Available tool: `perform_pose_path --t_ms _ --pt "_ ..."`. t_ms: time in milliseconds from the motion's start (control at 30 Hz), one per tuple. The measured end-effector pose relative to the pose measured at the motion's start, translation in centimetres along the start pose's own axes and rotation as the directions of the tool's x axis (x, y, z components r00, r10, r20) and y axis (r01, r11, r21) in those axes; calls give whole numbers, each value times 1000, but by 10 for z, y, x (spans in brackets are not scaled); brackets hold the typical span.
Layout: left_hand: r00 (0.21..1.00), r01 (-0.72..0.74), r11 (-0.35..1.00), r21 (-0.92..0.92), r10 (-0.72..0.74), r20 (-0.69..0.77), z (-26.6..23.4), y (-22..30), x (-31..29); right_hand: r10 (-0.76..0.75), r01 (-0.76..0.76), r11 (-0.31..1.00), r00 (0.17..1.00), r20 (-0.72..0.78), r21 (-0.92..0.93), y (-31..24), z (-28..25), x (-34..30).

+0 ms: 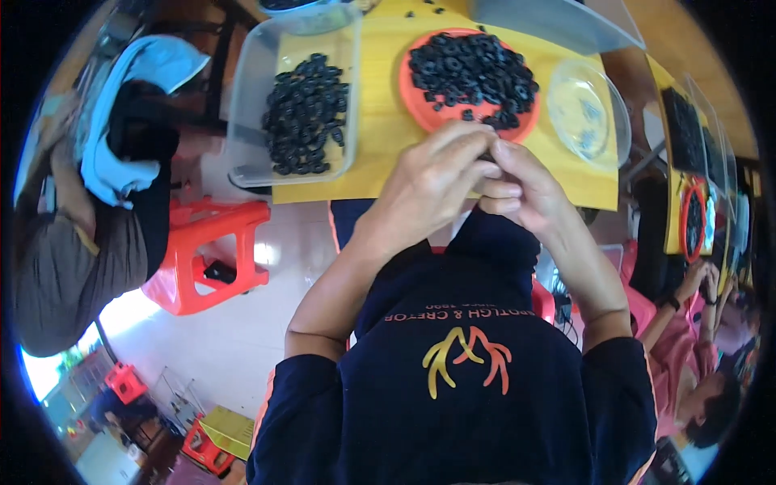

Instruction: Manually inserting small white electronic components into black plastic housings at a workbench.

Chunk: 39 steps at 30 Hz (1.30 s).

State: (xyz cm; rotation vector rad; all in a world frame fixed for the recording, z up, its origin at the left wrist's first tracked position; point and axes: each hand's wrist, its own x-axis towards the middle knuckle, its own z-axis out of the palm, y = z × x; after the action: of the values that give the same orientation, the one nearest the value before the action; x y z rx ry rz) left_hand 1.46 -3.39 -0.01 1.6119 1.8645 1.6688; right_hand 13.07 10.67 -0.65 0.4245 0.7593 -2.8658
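— At the near edge of the yellow worktop [380, 174] we log both hands together: left hand [432, 182] and right hand [517, 190], fingertips touching.

— Grip state?

— We see fingers pressed together around something small and dark; what it is, we cannot tell. Just beyond them sits the orange plate [414, 101] heaped with black rings [473, 73]. We note more rings in the clear tub [250, 113] to the left, a clear bowl [586, 109] to the right.

Whatever the left hand [432, 182] and right hand [517, 190] pinch between their touching fingertips is hidden. Beyond them, the round orange plastic plate [416, 101] loses its near rim behind the knuckles; the clear plastic lid [558, 24] farther off is cut off.
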Motion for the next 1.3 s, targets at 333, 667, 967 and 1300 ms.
perform_pose_path --t_ms 333,667,967,1300 --pt "965 206 871 446 -106 -240 -93 2 7 -585 94 291 805 -99 -952 -47 -31 -13" --pt "952 141 885 443 1 -305 -90 2 -4 -540 -13 -462 798 269 -887 -63 -36 16" --pt "968 249 958 141 -249 -17 -11 -12 -17 -292 -18 -707 918 269 -707 -67 -31 49" --pt "987 103 829 550 -152 44 20 -56 31 -283 -41 -752 922 266 -658 -68 -32 47"
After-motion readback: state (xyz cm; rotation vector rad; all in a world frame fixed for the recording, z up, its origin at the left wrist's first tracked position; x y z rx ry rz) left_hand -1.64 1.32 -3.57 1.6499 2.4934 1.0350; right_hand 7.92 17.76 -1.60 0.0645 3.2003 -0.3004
